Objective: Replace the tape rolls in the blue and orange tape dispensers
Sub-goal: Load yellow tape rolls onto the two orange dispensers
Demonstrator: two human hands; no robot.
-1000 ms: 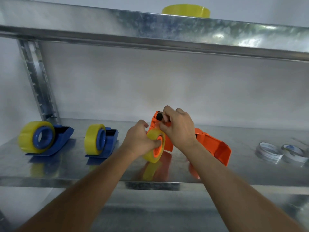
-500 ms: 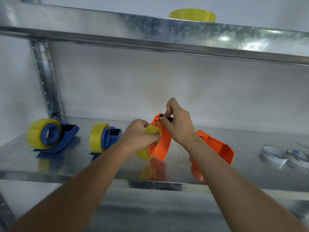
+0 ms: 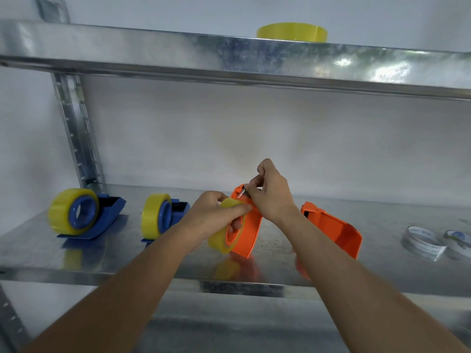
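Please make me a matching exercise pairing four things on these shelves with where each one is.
Things:
1. spare yellow tape roll
2. blue dispensers
3. empty orange dispenser
4. empty tape cores

Places:
A. far right of lower shelf
B. upper shelf
C. left of lower shelf
D. lower shelf, just right of the hands

Pairs: 1-B, 2-C, 3-D, 4-A

A galvanised metal shelving unit stands against a plain white wall.
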